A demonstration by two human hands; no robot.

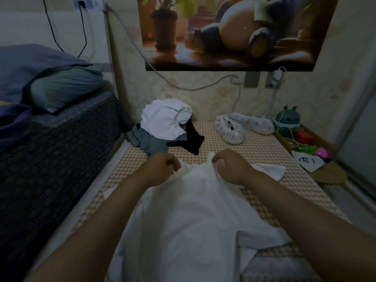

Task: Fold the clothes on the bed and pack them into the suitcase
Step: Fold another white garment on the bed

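A white shirt (189,216) lies spread on the patterned bed mat (219,147) in front of me. My left hand (162,168) and my right hand (232,166) each pinch its far edge, a little raised off the mat. One sleeve (270,169) sticks out to the right. Further back lies a heap of clothes: a crumpled white garment (164,119) on top of a grey one (150,142) and a black one (193,139). No suitcase is in view.
A dark-covered mattress (50,155) with a pillow (65,88) rises on the left. Two patterned slippers (232,130) lie at the back right, beside a round green toy (286,120), small coloured toys (319,152) and cables along the wall.
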